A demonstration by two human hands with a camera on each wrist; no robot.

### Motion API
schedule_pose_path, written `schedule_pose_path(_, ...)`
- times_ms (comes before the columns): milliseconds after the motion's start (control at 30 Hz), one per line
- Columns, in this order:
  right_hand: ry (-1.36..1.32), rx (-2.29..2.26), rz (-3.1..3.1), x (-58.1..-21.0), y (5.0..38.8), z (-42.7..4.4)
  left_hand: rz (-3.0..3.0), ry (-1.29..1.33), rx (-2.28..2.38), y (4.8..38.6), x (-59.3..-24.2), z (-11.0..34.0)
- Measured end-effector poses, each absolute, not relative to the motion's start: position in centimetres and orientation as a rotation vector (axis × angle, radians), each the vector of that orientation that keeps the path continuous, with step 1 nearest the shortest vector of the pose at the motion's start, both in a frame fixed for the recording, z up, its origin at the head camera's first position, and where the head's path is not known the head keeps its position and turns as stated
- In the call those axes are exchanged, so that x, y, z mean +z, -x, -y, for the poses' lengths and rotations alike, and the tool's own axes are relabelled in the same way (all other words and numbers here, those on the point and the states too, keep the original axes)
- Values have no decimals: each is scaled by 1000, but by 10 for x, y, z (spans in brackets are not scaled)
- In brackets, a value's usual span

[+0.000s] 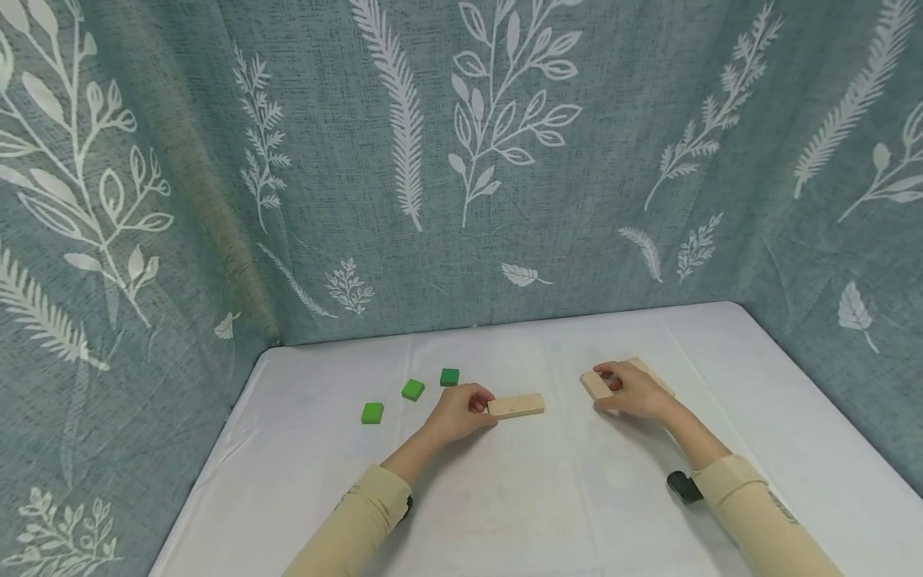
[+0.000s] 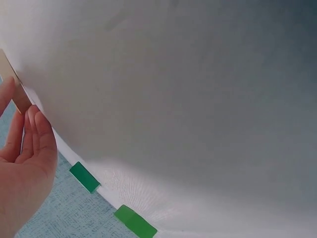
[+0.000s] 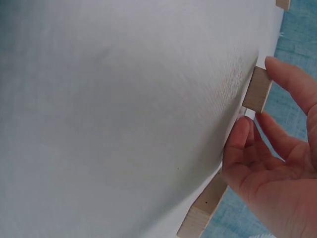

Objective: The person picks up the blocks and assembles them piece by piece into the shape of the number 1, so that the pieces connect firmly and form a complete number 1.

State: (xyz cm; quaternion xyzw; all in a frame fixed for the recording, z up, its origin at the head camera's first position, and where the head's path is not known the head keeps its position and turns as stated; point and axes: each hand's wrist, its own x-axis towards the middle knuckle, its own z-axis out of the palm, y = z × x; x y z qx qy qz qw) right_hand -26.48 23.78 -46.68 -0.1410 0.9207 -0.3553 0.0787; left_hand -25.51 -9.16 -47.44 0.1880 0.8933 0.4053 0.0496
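Note:
My left hand pinches the left end of a pale wooden block lying on the table. The left wrist view shows that block at the left edge, with thumb and fingers about its end. Further right, my right hand grips a second wooden block between thumb and fingers. Its end shows between the fingertips in the right wrist view. Behind the right hand lies a third wooden block, partly hidden by it.
Several small green blocks lie left of the left hand: a dark green one, a lighter one and another light one. A white cloth covers the table. Blue-green patterned curtains stand along its back and sides.

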Motion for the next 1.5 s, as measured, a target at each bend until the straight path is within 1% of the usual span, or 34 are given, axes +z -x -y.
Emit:
schedule_pose_path(633,442,-1078,-2754,-468,266,-236,-2709,-583,1266,241,-473,99)
schedule_pose_path(1033,482,-1062,-2768,-467,265,-236,-2686,-598,1313,222,-470,103)
schedule_pose_path(1500,470,-1074,-2756,-469,265,-238,-2657,-599,1337,198,-471,105)
